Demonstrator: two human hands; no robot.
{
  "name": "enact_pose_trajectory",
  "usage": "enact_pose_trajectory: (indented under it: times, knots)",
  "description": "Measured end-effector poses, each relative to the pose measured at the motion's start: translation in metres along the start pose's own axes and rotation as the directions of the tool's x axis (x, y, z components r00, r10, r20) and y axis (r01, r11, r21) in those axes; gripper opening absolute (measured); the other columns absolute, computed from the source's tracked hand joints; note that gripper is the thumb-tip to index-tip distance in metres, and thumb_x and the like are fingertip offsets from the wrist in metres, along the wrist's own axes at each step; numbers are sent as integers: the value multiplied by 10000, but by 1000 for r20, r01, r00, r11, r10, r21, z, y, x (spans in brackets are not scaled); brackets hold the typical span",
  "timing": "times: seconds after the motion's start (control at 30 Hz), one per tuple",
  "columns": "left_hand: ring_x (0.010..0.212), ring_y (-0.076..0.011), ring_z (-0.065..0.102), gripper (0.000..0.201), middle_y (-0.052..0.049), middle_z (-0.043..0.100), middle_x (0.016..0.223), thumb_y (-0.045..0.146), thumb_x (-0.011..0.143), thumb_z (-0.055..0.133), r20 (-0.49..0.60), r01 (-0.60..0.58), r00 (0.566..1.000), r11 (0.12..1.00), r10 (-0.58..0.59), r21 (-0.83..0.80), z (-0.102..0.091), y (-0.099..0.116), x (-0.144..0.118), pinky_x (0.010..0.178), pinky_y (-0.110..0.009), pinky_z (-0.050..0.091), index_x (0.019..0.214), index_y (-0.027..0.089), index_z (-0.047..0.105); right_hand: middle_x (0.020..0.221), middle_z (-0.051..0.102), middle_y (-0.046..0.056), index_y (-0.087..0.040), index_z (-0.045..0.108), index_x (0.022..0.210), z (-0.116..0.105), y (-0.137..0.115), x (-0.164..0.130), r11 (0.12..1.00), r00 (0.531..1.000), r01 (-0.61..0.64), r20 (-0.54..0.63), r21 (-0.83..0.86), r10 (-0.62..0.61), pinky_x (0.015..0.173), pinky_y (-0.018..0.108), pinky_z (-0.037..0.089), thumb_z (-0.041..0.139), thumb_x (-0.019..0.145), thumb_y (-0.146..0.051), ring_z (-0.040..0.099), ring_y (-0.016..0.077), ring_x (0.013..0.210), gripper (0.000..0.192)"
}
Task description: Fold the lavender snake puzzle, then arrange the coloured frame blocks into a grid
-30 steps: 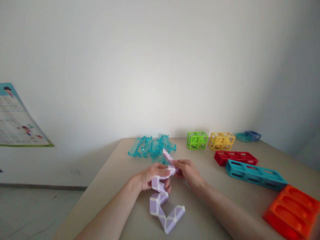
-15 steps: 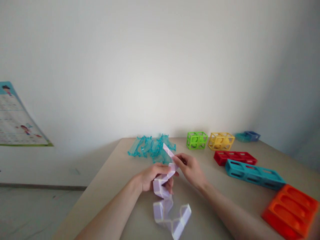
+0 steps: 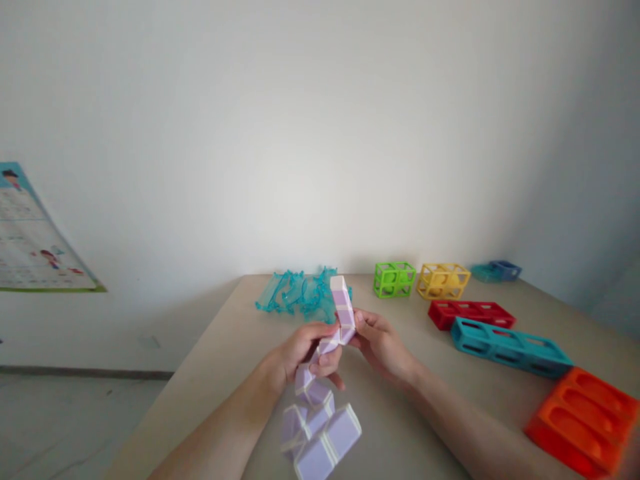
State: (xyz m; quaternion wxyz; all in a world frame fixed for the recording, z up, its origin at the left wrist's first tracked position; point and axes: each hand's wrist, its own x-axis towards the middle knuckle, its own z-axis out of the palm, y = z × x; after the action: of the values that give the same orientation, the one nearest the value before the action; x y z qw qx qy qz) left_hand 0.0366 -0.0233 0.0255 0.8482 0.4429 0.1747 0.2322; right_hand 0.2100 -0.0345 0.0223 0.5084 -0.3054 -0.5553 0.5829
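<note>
I held the purple twist-snake puzzle (image 3: 325, 373) with both hands, above the beige table (image 3: 225, 347). My left hand (image 3: 300, 353) was closed around the middle part of the puzzle, fingers curled over it. My right hand (image 3: 383, 343) was pinching the upper section, which stood almost upright, its tip pointing away from the table. The lower end of the puzzle was folded into a bundle and hung under my left hand, nearer to me; it looked blurred, and I could not tell if it touched the table.

Just behind the puzzle, a heap of clear teal plastic pieces (image 3: 295, 297) lay on the table. To the right of the puzzle and farther back stood a green cage block (image 3: 395, 280) and, just beside it, a yellow cage block (image 3: 443, 281). To the right of the puzzle lay a flat red block (image 3: 470, 313), then a long teal block (image 3: 510, 347), then, closest to me, an orange block (image 3: 583, 417).
</note>
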Motion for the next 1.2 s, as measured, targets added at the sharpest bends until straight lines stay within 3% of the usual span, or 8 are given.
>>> enact_pose_trajectory:
  times: [0.23,0.33,0.4,0.5,0.63,0.87,1.03,1.2]
  knots:
    - [281,-56,240,399,64,403,398,462,834,502,133,27,991,995,-14,-94,2,-5,0,504,-336,527,772,104,667,742,577,-4,-233,662,825,5,-3,-5,953,998,-62,45,298,51,657,292,408,691,728,-430,269,94,485,221]
    - [284,-57,226,425,62,398,384,459,851,478,131,34,991,995,-22,-91,5,-7,2,492,-338,508,801,88,678,905,634,28,-231,662,785,6,-5,-5,940,997,-74,8,334,75,680,317,445,674,709,-391,351,96,484,178]
    - [296,-57,255,414,57,424,406,452,859,475,53,-45,997,996,49,-75,6,-9,5,509,-329,505,817,88,669,910,641,54,-223,677,858,5,-7,-4,933,997,-76,-4,351,82,715,345,462,629,731,-467,459,136,555,279]
    - [310,-65,337,343,35,478,425,424,843,524,-177,-152,971,986,160,62,5,-13,12,520,-304,497,700,122,599,788,630,53,-200,675,857,4,-4,-1,986,991,-34,-125,161,55,694,345,454,615,738,-566,528,186,659,390]
    - [308,-72,384,319,20,525,436,451,821,563,-342,-108,925,977,166,182,5,-18,19,499,-276,466,716,151,538,581,564,-1,-170,650,674,1,6,4,983,931,-86,-365,-162,21,566,287,373,765,652,-476,457,138,551,327]
    - [284,-92,347,299,63,515,432,421,822,567,-279,-163,941,978,194,128,8,-17,15,421,-245,376,1009,209,470,723,656,61,-147,689,720,-3,6,4,992,943,-113,-321,-56,90,572,274,407,689,715,-456,554,160,647,309]
    - [303,-83,379,276,55,526,457,422,852,544,-256,-168,944,972,207,164,0,-16,14,455,-249,414,1003,202,471,629,636,39,-134,689,751,2,3,1,982,971,-139,-213,-126,110,503,255,412,726,693,-441,559,147,560,314]
    - [321,-76,372,444,64,539,455,404,843,576,-230,-161,949,957,218,243,3,-14,12,428,-215,381,1197,194,411,458,560,5,-140,618,586,1,5,3,965,925,-214,-349,-152,150,398,227,388,687,730,-413,498,111,390,316]
